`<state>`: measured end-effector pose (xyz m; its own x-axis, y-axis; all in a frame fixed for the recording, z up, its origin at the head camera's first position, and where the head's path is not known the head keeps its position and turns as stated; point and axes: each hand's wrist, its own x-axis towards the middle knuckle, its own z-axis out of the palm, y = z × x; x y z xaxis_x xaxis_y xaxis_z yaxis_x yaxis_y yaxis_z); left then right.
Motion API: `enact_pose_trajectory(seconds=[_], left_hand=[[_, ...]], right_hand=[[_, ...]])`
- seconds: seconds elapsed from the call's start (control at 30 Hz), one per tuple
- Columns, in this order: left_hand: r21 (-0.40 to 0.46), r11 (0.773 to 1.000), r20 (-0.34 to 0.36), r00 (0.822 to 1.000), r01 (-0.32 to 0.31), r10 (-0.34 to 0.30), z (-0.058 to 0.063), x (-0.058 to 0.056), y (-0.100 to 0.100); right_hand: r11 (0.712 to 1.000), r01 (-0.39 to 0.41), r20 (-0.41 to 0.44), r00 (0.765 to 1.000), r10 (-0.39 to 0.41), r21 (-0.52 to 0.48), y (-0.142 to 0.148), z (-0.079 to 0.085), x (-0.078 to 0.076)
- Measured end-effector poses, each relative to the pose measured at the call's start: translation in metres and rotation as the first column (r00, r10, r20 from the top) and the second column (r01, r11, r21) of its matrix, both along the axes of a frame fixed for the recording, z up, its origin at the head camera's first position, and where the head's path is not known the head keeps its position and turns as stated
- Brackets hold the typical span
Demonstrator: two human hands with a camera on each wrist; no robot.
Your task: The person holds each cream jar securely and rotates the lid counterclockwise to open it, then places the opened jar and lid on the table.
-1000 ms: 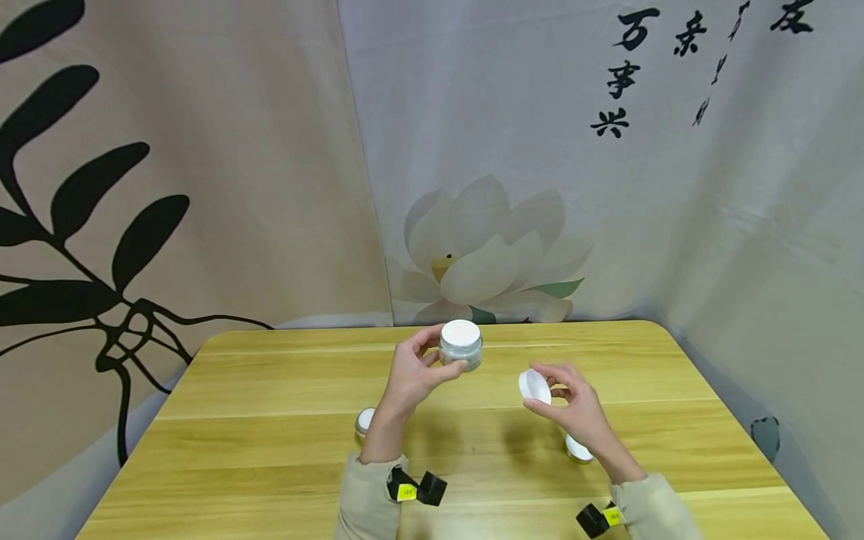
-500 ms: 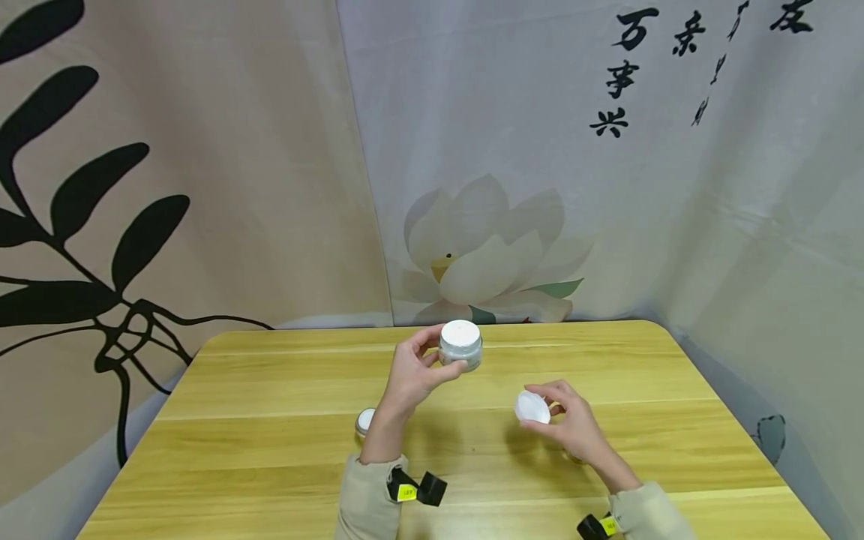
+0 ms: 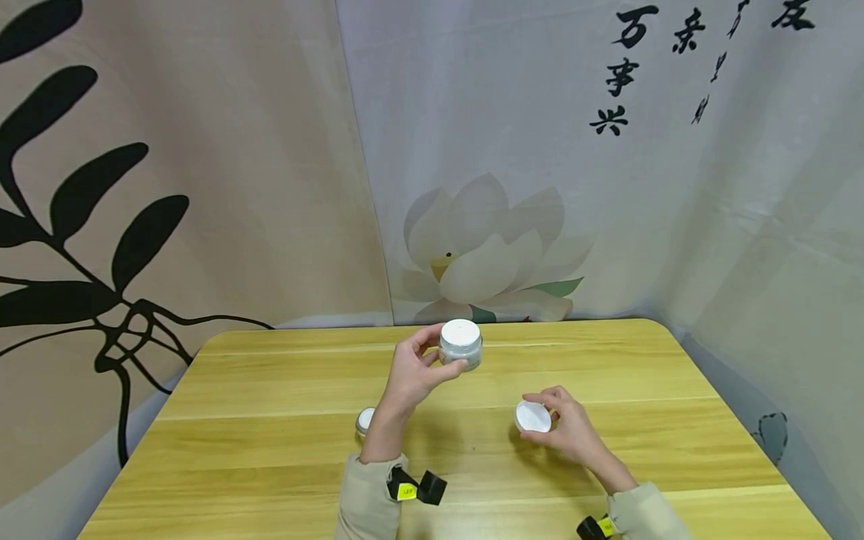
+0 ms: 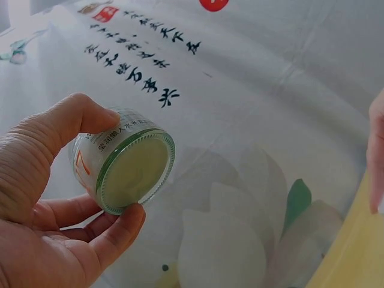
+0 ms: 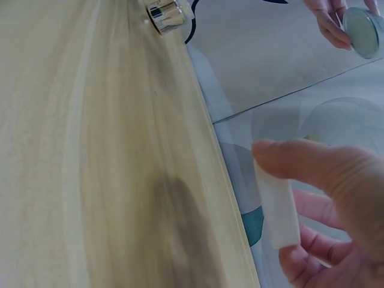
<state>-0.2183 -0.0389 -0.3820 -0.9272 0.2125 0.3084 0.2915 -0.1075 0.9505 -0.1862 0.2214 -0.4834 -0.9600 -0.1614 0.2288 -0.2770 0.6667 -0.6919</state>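
Note:
My left hand [image 3: 415,367] holds a clear glass cream jar [image 3: 461,349] up above the far part of the table, its white top facing the head camera. In the left wrist view the thumb and fingers clasp the printed side of the jar [image 4: 135,165], and its round glass bottom shows. My right hand [image 3: 570,427] pinches a round white lid [image 3: 533,417] by its edge between thumb and fingers, lower and to the right of the jar. The right wrist view shows the lid [image 5: 277,207] edge-on, apart from the jar.
A small jar [image 3: 365,421] with a white top stands on the wooden table [image 3: 270,450], partly hidden by my left forearm; its shiny gold side [image 5: 167,14] shows in the right wrist view. Behind the table hangs a printed cloth [image 3: 513,150].
My right hand has moved down toward me with the lid, which has tilted to face up more. It now hides a small white-topped jar seen earlier. The left hand stays put.

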Motion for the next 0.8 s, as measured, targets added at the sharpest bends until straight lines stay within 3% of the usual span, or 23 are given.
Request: enact_pose_trajectory(seconds=[0.8], left_hand=[[0.000, 1.000, -0.007, 1.000, 0.018, -0.018, -0.002, -0.001, -0.002]], right_hand=[[0.986, -0.083, 0.010, 0.997, 0.083, 0.141, -0.001, -0.015, 0.001]])
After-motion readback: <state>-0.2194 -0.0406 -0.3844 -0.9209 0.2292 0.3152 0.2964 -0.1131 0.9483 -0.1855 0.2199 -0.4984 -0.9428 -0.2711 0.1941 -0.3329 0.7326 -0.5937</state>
